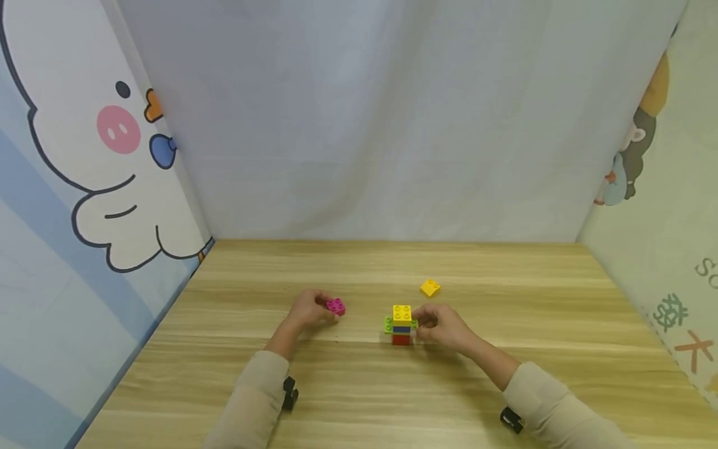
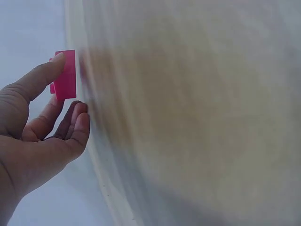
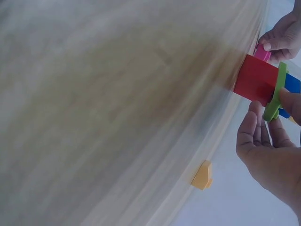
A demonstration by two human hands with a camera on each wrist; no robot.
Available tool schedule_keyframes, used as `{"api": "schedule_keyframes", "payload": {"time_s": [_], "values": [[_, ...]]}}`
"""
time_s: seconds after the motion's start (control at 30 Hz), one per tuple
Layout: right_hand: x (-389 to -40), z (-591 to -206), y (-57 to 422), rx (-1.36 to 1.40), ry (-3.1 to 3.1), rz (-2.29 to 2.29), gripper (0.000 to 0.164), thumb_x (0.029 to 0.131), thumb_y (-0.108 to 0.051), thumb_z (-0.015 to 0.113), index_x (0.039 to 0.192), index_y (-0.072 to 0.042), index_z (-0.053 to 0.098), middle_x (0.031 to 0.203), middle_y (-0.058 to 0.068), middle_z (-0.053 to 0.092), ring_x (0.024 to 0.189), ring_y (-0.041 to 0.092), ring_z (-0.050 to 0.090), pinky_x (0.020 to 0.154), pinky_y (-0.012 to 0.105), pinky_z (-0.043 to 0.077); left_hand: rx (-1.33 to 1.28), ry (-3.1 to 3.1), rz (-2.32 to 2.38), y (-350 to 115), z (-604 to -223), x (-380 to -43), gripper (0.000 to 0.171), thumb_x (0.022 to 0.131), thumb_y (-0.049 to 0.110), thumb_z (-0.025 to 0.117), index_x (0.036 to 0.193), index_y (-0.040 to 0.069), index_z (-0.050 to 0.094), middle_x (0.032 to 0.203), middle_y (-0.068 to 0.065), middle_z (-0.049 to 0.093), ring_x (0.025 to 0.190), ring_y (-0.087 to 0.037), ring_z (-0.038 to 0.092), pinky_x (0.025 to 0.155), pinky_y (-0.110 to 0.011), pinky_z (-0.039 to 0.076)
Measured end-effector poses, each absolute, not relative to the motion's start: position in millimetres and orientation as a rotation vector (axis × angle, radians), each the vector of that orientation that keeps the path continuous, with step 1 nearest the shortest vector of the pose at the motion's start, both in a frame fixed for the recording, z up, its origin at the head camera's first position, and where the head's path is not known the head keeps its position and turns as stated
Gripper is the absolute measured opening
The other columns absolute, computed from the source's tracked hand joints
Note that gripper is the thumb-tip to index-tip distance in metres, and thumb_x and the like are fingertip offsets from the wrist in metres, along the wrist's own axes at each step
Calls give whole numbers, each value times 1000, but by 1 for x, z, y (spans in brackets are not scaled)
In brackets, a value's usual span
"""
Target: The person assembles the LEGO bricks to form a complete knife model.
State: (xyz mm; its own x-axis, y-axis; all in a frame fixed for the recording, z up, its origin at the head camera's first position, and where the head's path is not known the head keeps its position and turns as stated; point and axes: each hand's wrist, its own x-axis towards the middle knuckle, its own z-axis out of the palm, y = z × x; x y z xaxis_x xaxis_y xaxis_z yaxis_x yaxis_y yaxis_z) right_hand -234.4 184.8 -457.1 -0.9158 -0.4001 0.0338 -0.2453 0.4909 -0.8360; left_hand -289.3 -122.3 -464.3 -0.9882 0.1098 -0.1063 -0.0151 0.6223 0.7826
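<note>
Between thumb and fingers my left hand [image 1: 310, 310] pinches a small magenta toy brick [image 1: 336, 306], its studs upward in the head view. The left wrist view shows the thumb on one side of this brick [image 2: 66, 75]. To the right stands an upright stack of toy bricks [image 1: 401, 337], red at the bottom, a green plate [image 3: 276, 94] above it, then blue, with yellow on top. The green plate sticks out at both sides. My right hand [image 1: 445, 327] grips its right end with thumb and fingers; the other fingers curl beside the stack.
A loose yellow brick [image 1: 430, 287] lies on the wood-grain table [image 1: 359, 399], behind the stack and slightly right. A grey curtain [image 1: 370, 125] hangs at the table's far edge. Printed cartoon sheets stand at left [image 1: 67, 156] and right [image 1: 662, 249].
</note>
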Motion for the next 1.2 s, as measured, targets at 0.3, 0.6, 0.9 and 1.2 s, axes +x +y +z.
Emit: {"api": "schedule_keyframes", "payload": {"time_s": [0.3,0.6,0.9,1.2], "values": [[-232,-457,184,-549,2569,-1402,31,81,-3,69,109,8,60,99,10,61,86,23,57,75,36,50,101,2705,1305,-123,-457,-289,39,70,9,81,103,-1,65,94,-10,60,89,-26,55,81,-40,45],[-230,-458,183,-564,2570,-1395,31,81,-4,69,108,8,60,97,9,62,85,22,57,74,36,50,95,2691,1330,-123,-458,-285,38,70,7,81,103,-1,65,93,-9,61,89,-25,55,81,-40,45],[-232,-458,184,-558,2574,-1387,32,82,-4,68,110,8,60,98,9,62,86,22,57,75,36,50,109,2664,1410,-122,-458,-286,36,71,5,79,104,-1,66,91,-7,63,89,-24,57,83,-39,45],[-233,-457,183,-566,2572,-1402,31,81,-4,68,109,9,60,99,10,62,86,23,57,75,36,50,184,2671,1452,-120,-458,-285,38,68,7,82,103,-2,67,86,-5,65,81,-19,59,76,-35,48]]}}
